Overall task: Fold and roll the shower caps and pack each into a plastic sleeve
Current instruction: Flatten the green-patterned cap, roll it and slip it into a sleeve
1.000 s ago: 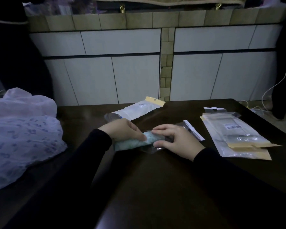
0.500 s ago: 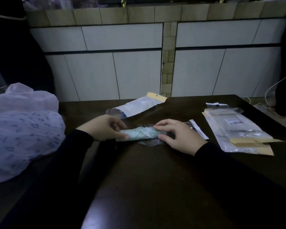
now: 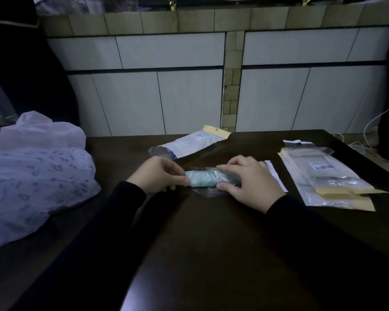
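- Lying across the middle of the dark table [image 3: 211, 254], the rolled shower cap [image 3: 200, 178] – pale green – is sitting partly inside a clear plastic sleeve [image 3: 213, 190].
- The left hand [image 3: 154, 173] is pinching the roll's exposed left end, its fingers [image 3: 177, 170] curled around it.
- The right hand [image 3: 252, 179] is gripping the sleeve over the roll, thumb below and fingers on top.
- A filled white packet [image 3: 193, 142] is lying just behind the hands.
- A stack of sleeves [image 3: 323, 178] is resting at the right.
- A patterned plastic bag [image 3: 32, 171] is slumping at the left.
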